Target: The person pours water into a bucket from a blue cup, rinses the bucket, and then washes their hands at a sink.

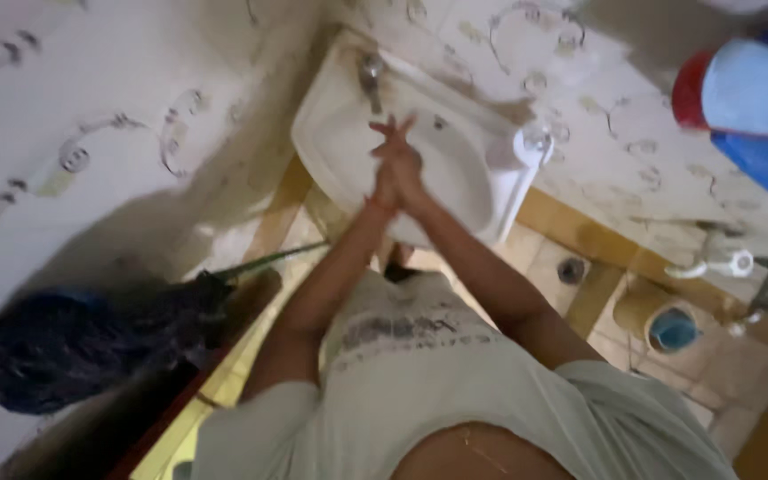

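My left hand [386,174] and my right hand [407,160] are pressed together, fingers interlaced, over the bowl of a white wall-mounted washbasin [331,133]. They sit just below the metal tap [372,76] at the basin's back edge. Neither hand holds an object. The picture is tilted and blurred, so I cannot tell if water is running.
Patterned tiled walls surround the basin. A dark mop head [73,347] with a green handle leans at the left. A yellow bucket holding a blue mug [668,324] stands on the tiled floor at right, below wall taps [713,262]. A floor drain [571,269] lies beside the basin.
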